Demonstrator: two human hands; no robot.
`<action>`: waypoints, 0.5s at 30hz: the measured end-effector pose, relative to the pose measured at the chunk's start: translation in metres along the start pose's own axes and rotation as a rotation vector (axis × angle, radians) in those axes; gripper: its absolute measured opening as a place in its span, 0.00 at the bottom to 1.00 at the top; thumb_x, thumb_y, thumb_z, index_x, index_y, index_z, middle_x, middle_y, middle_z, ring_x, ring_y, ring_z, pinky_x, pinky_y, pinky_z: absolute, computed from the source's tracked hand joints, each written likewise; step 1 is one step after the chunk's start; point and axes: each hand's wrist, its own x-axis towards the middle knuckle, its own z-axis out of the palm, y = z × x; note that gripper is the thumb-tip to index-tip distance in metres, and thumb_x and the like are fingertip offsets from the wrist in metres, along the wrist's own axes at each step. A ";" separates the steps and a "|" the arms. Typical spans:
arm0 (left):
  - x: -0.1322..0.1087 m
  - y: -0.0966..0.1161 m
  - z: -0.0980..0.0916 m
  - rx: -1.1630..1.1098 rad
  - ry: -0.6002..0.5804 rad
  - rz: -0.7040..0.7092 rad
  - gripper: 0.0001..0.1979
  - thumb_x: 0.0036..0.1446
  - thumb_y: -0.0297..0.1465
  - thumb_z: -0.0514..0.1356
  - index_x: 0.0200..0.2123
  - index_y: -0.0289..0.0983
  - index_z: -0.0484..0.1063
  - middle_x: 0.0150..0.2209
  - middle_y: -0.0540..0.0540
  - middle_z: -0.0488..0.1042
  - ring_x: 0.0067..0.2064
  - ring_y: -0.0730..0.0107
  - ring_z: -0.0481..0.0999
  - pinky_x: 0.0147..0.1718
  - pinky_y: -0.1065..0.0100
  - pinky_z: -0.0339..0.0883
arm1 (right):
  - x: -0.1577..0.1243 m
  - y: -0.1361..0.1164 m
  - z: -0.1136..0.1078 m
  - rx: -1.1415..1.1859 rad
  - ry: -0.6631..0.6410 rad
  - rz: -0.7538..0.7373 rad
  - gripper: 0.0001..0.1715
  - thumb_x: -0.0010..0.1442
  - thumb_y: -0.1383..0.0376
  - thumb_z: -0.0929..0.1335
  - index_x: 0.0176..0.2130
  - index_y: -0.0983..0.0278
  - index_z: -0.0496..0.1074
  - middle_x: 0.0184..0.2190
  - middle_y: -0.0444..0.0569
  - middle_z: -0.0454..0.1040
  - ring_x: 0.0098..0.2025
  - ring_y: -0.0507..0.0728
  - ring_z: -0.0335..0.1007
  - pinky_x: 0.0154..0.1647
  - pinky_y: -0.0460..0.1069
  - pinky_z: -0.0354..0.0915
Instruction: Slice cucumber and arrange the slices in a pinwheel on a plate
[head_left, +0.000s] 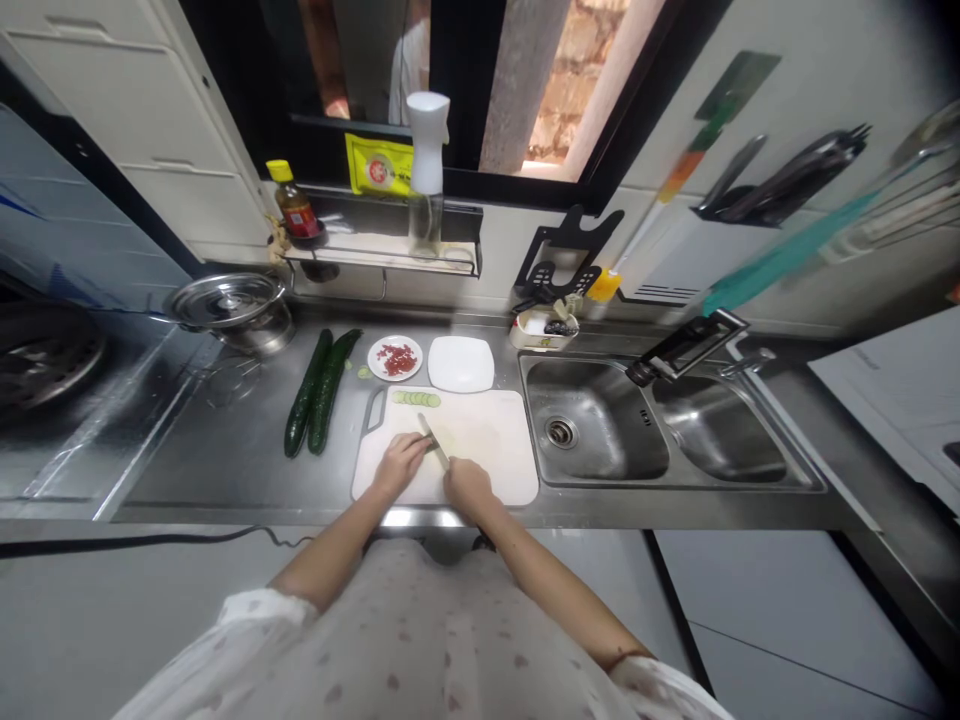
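My right hand [469, 488] is closed round the handle of a kitchen knife [433, 440], whose blade points up and to the left over a white cutting board [502, 420]. Beside the blade, my left hand [403, 464] pinches a short piece of cucumber [430, 443], mostly hidden by the fingers. A row of overlapping pale green cucumber slices [416, 398] lies along the board's far edge. Left of the board, two whole dark green cucumbers [324, 392] rest side by side on the steel counter.
Behind the board stand a round plate of chopped red pieces [396, 357] and a white square plate [461, 363]. A double sink [600, 420] adjoins the right side. At the left are a lidded steel pot [236, 310] and a stove. A shelf with a spray bottle [427, 180] hangs above.
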 end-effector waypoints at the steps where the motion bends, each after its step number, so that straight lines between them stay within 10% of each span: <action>1: 0.000 0.000 0.000 0.001 -0.001 -0.001 0.14 0.63 0.29 0.53 0.49 0.41 0.73 0.45 0.43 0.73 0.47 0.64 0.70 0.47 0.59 0.69 | 0.001 -0.001 -0.001 -0.001 0.004 -0.001 0.18 0.62 0.71 0.58 0.46 0.68 0.72 0.41 0.59 0.77 0.45 0.59 0.73 0.42 0.49 0.64; 15: 0.000 -0.001 0.001 0.003 0.000 0.003 0.14 0.63 0.30 0.53 0.49 0.42 0.73 0.45 0.43 0.73 0.47 0.64 0.70 0.47 0.58 0.68 | 0.009 -0.005 0.000 0.004 0.012 -0.002 0.19 0.62 0.72 0.57 0.47 0.68 0.72 0.42 0.59 0.76 0.46 0.59 0.73 0.42 0.49 0.64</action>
